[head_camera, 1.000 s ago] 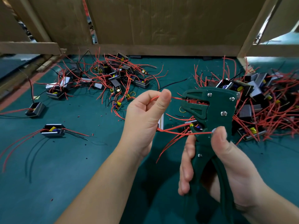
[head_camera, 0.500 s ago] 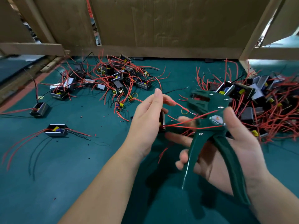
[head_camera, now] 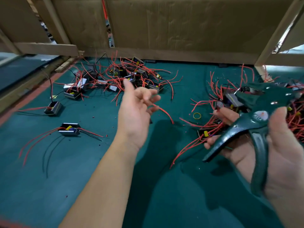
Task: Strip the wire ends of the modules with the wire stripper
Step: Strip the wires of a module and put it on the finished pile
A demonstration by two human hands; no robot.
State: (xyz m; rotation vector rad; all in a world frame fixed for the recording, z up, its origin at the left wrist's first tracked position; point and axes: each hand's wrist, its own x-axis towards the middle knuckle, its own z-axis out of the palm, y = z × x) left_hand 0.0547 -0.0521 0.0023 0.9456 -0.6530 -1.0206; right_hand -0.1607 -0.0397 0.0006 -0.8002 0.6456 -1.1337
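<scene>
Left grip [head_camera: 136,112] hangs spread and empty; our right grip [head_camera: 286,155] curls round the wire stripper [head_camera: 256,122], its fingers seemingly pinning a module [head_camera: 204,134] that we judge could slip.

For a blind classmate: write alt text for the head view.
A right hand grips a dark green wire stripper, handles apart, while the left hand hovers open over a teal table. Red-wired modules lie in a far pile and a right pile.

Dim, even light; soft shadows; motion blur; bowed edges.
</scene>
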